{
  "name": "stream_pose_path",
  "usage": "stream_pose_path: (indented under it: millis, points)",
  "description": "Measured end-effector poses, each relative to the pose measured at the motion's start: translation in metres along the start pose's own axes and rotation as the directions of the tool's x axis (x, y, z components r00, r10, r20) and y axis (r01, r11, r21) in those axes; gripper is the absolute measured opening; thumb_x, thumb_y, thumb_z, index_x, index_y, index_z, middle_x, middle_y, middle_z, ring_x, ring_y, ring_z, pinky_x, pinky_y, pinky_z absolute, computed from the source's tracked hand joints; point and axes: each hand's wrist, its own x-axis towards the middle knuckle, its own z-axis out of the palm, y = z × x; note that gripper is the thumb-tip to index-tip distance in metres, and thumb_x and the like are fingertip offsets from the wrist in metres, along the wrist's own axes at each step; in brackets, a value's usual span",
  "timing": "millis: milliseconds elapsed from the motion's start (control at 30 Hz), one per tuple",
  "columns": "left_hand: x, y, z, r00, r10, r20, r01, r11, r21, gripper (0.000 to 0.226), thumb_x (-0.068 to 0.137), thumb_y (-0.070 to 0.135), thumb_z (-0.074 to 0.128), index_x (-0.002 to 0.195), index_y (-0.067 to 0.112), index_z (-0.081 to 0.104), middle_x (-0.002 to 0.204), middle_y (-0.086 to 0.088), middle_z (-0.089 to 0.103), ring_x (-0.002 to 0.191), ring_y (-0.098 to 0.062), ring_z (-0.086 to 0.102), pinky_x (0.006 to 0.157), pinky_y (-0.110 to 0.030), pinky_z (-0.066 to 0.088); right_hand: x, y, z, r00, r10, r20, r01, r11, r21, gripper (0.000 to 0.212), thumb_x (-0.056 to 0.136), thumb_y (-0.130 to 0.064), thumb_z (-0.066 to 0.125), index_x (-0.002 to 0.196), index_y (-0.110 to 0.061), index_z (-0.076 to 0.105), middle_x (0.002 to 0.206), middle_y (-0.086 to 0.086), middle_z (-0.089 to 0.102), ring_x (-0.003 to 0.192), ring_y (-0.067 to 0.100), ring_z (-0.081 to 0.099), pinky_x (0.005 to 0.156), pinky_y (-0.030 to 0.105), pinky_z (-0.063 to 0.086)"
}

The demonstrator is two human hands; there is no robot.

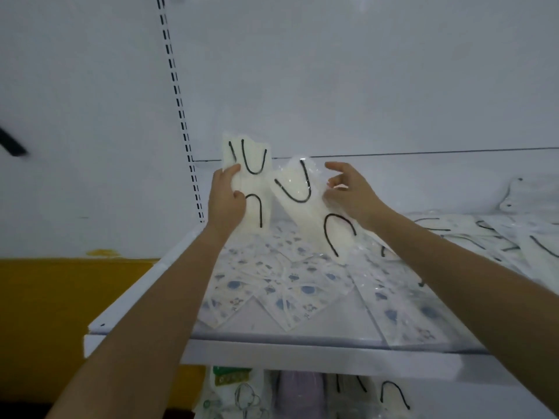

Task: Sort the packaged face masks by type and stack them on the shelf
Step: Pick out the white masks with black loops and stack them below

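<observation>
Head view: the left hand (227, 201) grips a stack (248, 176) of white, black-looped masks, thumb across its face, holding it upright over the back left corner of the shelf (302, 355). Just beside it, the right hand (351, 192) pinches the right edge of a packet (302, 201) of the same kind, which tilts left with its lower end on the shelf. Printed masks (272, 285) lie overlapping along the front left. More black-looped masks (484, 237) lie scattered toward the right edge. Other packets (242, 391) show below the shelf.
</observation>
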Motion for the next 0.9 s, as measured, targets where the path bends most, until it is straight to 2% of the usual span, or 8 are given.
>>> stream_pose_path:
  millis: [67, 200, 333, 400, 467, 600, 767, 900]
  points:
    - [0.006, 0.022, -0.001, 0.997, 0.015, 0.077, -0.012, 0.999, -0.039, 0.046, 0.093, -0.001, 0.042, 0.137, 0.012, 0.042, 0.138, -0.009, 0.039, 0.128, -0.017, 0.038, 0.101, -0.015, 0.026, 0.003, -0.014, -0.005, 0.993, 0.070, -0.098, -0.048, 0.977, 0.208, 0.052, 0.085, 0.008, 0.051, 0.132, -0.014, 0.041, 0.082, -0.003, 0.046, 0.067, 0.012, 0.048, 0.054, 0.013, 0.043]
    - [-0.005, 0.081, 0.022, 0.975, 0.107, 0.194, -0.045, 0.954, -0.297, 0.031, 0.096, 0.029, 0.049, 0.127, 0.021, 0.050, 0.126, 0.007, 0.046, 0.118, -0.003, 0.043, 0.103, -0.020, 0.032, 0.004, -0.026, -0.017, 0.966, 0.197, -0.167, -0.116, 0.908, 0.402, 0.056, 0.086, 0.004, 0.052, 0.136, -0.014, 0.037, 0.085, -0.002, 0.046, 0.081, 0.019, 0.050, 0.081, 0.035, 0.048]
    - [-0.023, 0.107, 0.057, 0.969, 0.197, 0.147, -0.164, 0.964, -0.210, 0.046, 0.087, 0.007, 0.061, 0.130, 0.010, 0.045, 0.121, 0.001, 0.045, 0.112, -0.010, 0.046, 0.093, -0.021, 0.037, -0.002, -0.024, -0.060, 0.970, 0.165, -0.178, -0.073, 0.898, 0.435, 0.052, 0.088, -0.001, 0.057, 0.135, -0.010, 0.036, 0.088, -0.001, 0.050, 0.087, 0.018, 0.054, 0.083, 0.032, 0.051]
    - [-0.031, 0.107, 0.070, 0.983, 0.168, 0.072, -0.148, 0.963, -0.227, 0.051, 0.087, 0.003, 0.060, 0.134, 0.006, 0.041, 0.130, -0.003, 0.045, 0.117, -0.011, 0.044, 0.096, -0.015, 0.033, -0.005, -0.010, -0.096, 0.972, 0.142, -0.186, -0.084, 0.953, 0.290, 0.049, 0.089, -0.005, 0.058, 0.133, -0.006, 0.038, 0.090, 0.002, 0.054, 0.088, 0.020, 0.055, 0.076, 0.025, 0.049]
    - [-0.040, 0.105, 0.079, 0.989, 0.141, 0.033, -0.126, 0.951, -0.283, 0.061, 0.086, 0.000, 0.058, 0.141, 0.010, 0.033, 0.139, 0.003, 0.038, 0.126, -0.006, 0.037, 0.102, -0.012, 0.029, -0.008, 0.015, -0.137, 0.967, 0.180, -0.183, -0.203, 0.972, -0.117, 0.050, 0.089, -0.012, 0.059, 0.134, -0.006, 0.040, 0.105, 0.008, 0.058, 0.096, 0.025, 0.055, 0.078, 0.028, 0.043]
    - [-0.058, 0.106, 0.094, 0.993, 0.113, 0.025, -0.099, 0.942, -0.322, 0.070, 0.087, -0.005, 0.055, 0.146, 0.016, 0.024, 0.141, 0.016, 0.026, 0.123, 0.011, 0.026, 0.096, 0.004, 0.022, -0.021, 0.071, -0.194, 0.888, 0.443, -0.120, -0.390, 0.591, -0.706, 0.072, 0.089, -0.039, 0.058, 0.141, 0.000, 0.026, 0.144, 0.019, 0.036, 0.130, 0.033, 0.039, 0.104, 0.035, 0.031]
    - [-0.071, 0.105, 0.111, 0.998, -0.066, -0.008, 0.063, 0.972, -0.226, 0.045, 0.088, 0.005, 0.056, 0.131, 0.018, 0.050, 0.134, 0.000, 0.049, 0.121, -0.013, 0.047, 0.106, -0.030, 0.039, -0.022, 0.095, -0.204, 0.862, 0.501, -0.077, -0.403, 0.587, -0.702, 0.073, 0.084, -0.039, 0.065, 0.134, 0.005, 0.035, 0.137, 0.020, 0.044, 0.123, 0.034, 0.046, 0.095, 0.034, 0.038]
    - [-0.078, 0.104, 0.117, 0.990, -0.137, -0.040, 0.126, 0.972, -0.198, 0.044, 0.089, 0.006, 0.057, 0.131, 0.017, 0.050, 0.134, -0.002, 0.049, 0.118, -0.012, 0.048, 0.105, -0.029, 0.039, -0.012, 0.101, -0.206, 0.867, 0.496, -0.040, -0.422, 0.690, -0.588, 0.056, 0.082, -0.007, 0.066, 0.131, 0.004, 0.040, 0.129, 0.022, 0.049, 0.104, 0.034, 0.056, 0.073, 0.035, 0.048]
